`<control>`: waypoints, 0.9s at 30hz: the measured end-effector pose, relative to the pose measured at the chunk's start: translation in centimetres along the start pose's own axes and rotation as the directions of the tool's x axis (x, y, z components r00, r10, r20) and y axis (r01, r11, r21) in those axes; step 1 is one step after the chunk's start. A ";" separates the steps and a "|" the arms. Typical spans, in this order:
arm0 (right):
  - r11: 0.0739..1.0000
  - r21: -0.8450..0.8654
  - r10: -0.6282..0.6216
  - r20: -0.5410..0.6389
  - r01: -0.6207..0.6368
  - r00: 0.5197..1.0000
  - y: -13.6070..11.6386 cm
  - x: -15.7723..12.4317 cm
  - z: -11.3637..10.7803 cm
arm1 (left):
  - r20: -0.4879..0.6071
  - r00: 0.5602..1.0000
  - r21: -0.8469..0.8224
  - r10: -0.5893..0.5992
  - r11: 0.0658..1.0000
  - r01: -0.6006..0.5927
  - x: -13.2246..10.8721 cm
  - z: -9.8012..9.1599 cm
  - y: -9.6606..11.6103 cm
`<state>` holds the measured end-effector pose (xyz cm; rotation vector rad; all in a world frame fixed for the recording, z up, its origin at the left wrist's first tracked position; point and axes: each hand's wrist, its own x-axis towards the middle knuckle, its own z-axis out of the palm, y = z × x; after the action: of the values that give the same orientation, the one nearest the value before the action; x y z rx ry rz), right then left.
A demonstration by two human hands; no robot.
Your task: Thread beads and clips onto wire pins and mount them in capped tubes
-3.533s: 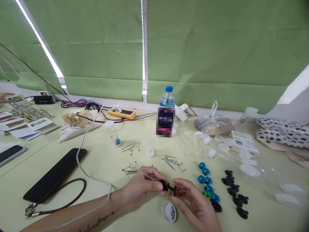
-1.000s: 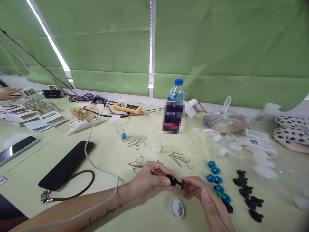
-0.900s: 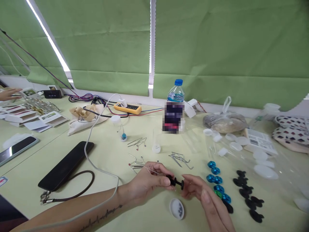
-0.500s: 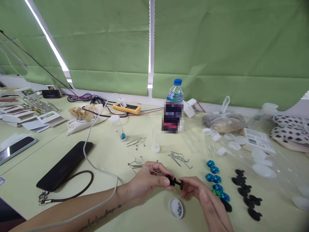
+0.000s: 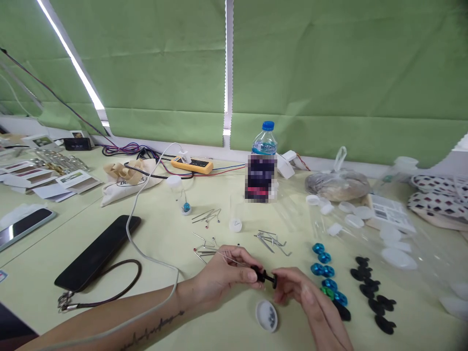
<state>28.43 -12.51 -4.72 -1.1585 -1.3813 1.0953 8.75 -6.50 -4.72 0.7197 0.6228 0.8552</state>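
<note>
My left hand [image 5: 223,276] pinches one end of a small black plastic part [image 5: 263,277], and a thin metal wire [image 5: 227,258] runs across its fingers. My right hand [image 5: 310,304] pinches the other end of the same black part. Both hands hover just above the pale green table [image 5: 164,292]. Below them sits a small white cap [image 5: 266,316] with tiny dark pieces in it. Blue knobs [image 5: 323,271] and black pieces [image 5: 371,292] lie to the right.
Bent metal pins [image 5: 270,240] lie ahead of the hands. A black phone [image 5: 98,251] with a strap and a white cable [image 5: 146,253] lie at the left. A water bottle [image 5: 263,146], yellow meter [image 5: 193,165], cloth bag [image 5: 124,180] and white lids [image 5: 365,224] stand farther back.
Both hands stay pinched on the black part with only small finger shifts. A co-worker's hand at the far left edge has left the view.
</note>
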 end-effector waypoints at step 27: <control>1.000 0.005 0.005 0.024 -0.005 1.000 1.0 0.0 -0.5 | 0.009 1.000 -0.031 0.018 0.999 -0.018 0.0 0.0 -0.1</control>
<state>29.05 -12.32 -5.63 -1.1492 -1.3934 1.1191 8.80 -6.51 -4.85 0.7016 0.5940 0.8760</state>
